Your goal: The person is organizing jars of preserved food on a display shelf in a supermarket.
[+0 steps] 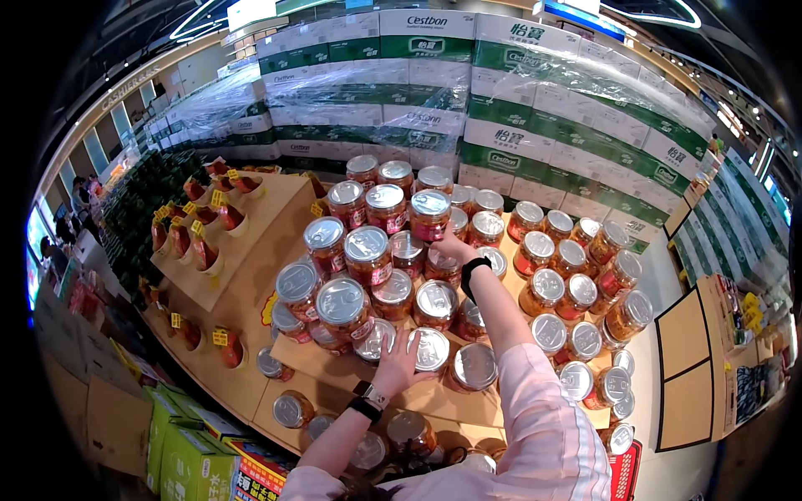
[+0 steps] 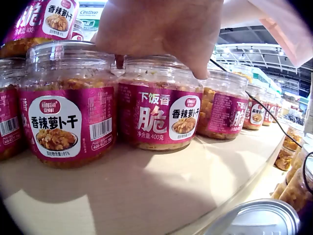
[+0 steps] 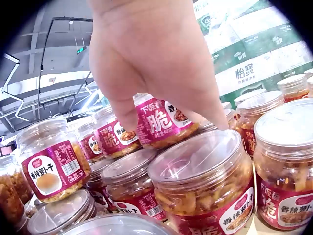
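Below the wall of Cestbon cartons (image 1: 426,71), across a wooden display table (image 1: 242,388), the left hand (image 1: 397,367) rests loosely spread on jar lids (image 1: 430,349) — nearer the cartons, the right hand (image 1: 454,249) grips a spicy dried-radish jar (image 1: 428,225).

The jars (image 1: 368,244) fill the middle and right of the worktop (image 1: 259,388), many on a raised board (image 1: 447,405). Towards the board's left side, some jars sit on top of others; more stand below its near edge and along the worktop's right edge. Left of the jars is a platform (image 1: 271,221), with cups (image 1: 234,220) in rows along its left part and packets in them; further cups stand between it and the worktop's left edge. Stacked cartons (image 1: 426,117) rise behind the far edge. Boxes (image 1: 188,463) lie beyond the near left edge, a cabinet (image 1: 685,376) well off to the right.
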### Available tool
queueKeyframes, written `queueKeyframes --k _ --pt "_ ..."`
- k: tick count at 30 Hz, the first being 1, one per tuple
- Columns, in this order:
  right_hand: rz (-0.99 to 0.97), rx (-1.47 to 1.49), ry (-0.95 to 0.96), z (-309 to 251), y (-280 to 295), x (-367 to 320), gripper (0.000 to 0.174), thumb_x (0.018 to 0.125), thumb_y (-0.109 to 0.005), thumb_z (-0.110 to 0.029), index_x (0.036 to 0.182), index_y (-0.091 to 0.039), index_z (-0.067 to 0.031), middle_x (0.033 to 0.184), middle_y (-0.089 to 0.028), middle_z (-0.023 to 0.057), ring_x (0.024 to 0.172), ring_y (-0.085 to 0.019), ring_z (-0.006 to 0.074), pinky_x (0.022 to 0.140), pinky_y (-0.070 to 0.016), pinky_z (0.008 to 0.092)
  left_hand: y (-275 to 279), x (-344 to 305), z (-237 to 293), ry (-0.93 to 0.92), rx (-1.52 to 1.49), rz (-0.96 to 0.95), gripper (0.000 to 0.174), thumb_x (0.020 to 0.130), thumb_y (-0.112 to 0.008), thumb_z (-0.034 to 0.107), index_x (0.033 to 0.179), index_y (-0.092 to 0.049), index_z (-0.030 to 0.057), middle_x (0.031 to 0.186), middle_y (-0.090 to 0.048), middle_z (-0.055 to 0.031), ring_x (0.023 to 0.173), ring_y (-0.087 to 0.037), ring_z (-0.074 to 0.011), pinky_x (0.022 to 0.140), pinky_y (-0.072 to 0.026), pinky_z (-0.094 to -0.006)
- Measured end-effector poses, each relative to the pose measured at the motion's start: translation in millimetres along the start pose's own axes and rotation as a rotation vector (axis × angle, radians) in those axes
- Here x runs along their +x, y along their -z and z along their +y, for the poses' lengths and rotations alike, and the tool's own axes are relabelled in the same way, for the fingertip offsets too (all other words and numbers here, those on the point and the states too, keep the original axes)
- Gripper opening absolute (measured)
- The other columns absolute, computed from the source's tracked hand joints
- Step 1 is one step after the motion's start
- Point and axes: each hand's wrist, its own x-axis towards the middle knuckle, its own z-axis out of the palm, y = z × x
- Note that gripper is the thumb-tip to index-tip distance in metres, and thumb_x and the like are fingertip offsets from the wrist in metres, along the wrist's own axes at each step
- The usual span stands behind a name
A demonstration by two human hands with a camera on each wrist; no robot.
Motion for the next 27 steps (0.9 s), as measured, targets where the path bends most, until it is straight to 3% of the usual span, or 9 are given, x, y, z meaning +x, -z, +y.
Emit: queueKeyframes --k 2,10,12,14,16,18,21,23,27 --pt "-0.013 -0.101 0.013 7 -4 10 0.107 0.079 -0.066 -0.016 0.142 0.019 -0.0026 0.141 -0.030 0.0249 0.129 -0.036 0.0285 0.101 -0.0336 0.0308 0 0 0 -0.005 0.002 0.000 0.100 0.072 -0.055 0.070 0.138 -0.030 -0.0020 0.134 -0.037 -0.0255 0.131 -0.030 -0.0370 0.107 -0.0132 -0.0565" --pt "0.160 -0.107 0.293 29 -8 37 0.102 0.068 -0.074 -0.018 0.141 -0.006 0.0061 0.140 -0.032 0.0243 0.129 -0.035 0.0303 0.105 -0.0314 0.0327 -2 -1 -1 0.002 0.008 -0.001 0.101 0.073 -0.055 0.069 0.139 -0.027 -0.0017 0.136 -0.035 -0.0262 0.133 -0.027 -0.0370 0.107 -0.0158 -0.0558" --pt "0.127 -0.166 0.120 -21 6 -23 0.102 0.069 -0.072 -0.023 0.141 -0.007 0.0090 0.141 -0.030 0.0267 0.131 -0.033 0.0318 0.107 -0.0295 0.0328 -4 0 -2 0.008 0.017 -0.007 0.100 0.072 -0.055 0.070 0.138 -0.030 -0.0010 0.137 -0.035 -0.0255 0.133 -0.029 -0.0352 0.107 -0.0164 -0.0554" --pt "0.079 -0.218 0.089 -41 22 -49 0.100 0.072 -0.070 -0.026 0.141 -0.008 0.0089 0.142 -0.027 0.0279 0.132 -0.031 0.0328 0.107 -0.0281 0.0326 2 3 0 0.054 -0.010 -0.163 0.104 0.072 -0.055 0.070 0.140 -0.023 -0.0023 0.141 -0.029 -0.0253 0.136 -0.022 -0.0347 0.109 -0.0115 -0.0547" --pt "0.040 -0.082 0.237 -57 38 -82 0.093 0.076 -0.068 -0.026 0.143 -0.011 0.0055 0.144 -0.028 0.0255 0.133 -0.031 0.0313 0.105 -0.0299 0.0328 3 4 0 0.055 -0.050 -0.160 0.106 0.071 -0.056 0.070 0.140 -0.023 -0.0033 0.141 -0.029 -0.0253 0.136 -0.022 -0.0352 0.109 -0.0118 -0.0551" --pt "0.072 0.016 0.164 -92 51 -151 0.084 0.081 -0.063 -0.025 0.143 -0.014 0.0029 0.144 -0.030 0.0224 0.131 -0.033 0.0289 0.103 -0.0325 0.0317 4 3 0 0.030 -0.072 -0.109 0.107 0.070 -0.059 0.068 0.139 -0.023 -0.0041 0.140 -0.030 -0.0264 0.135 -0.022 -0.0365 0.109 -0.0123 -0.0560" --pt "0.018 0.478 0.308 -114 66 -263 0.069 0.087 -0.057 -0.018 0.144 -0.020 -0.0065 0.145 -0.033 0.0116 0.129 -0.037 0.0204 0.101 -0.0363 0.0341 -5 0 -2 0.023 -0.026 -0.068 0.109 0.069 -0.057 0.071 0.140 -0.021 -0.0046 0.142 -0.027 -0.0274 0.137 -0.019 -0.0367 0.109 -0.0096 -0.0566" --pt "0.070 0.517 0.522 -132 79 -350 0.060 0.089 -0.050 -0.010 0.143 -0.024 -0.0065 0.144 -0.035 0.0099 0.129 -0.037 0.0232 0.102 -0.0370 0.0377 -4 3 -1 0.054 0.027 -0.142 0.112 0.069 -0.051 0.075 0.142 -0.018 -0.0042 0.145 -0.022 -0.0273 0.139 -0.013 -0.0356 0.110 -0.0056 -0.0569" --pt "0.227 0.475 0.895 -158 112 -521 0.061 0.088 -0.050 -0.011 0.142 -0.023 -0.0054 0.138 -0.038 0.0205 0.127 -0.041 0.0299 0.102 -0.0391 0.0434 44 -7 18 0.007 0.071 -0.107 0.109 0.071 -0.051 0.073 0.141 -0.021 -0.0042 0.147 -0.021 -0.0230 0.139 -0.013 -0.0337 0.110 -0.0025 -0.0572"
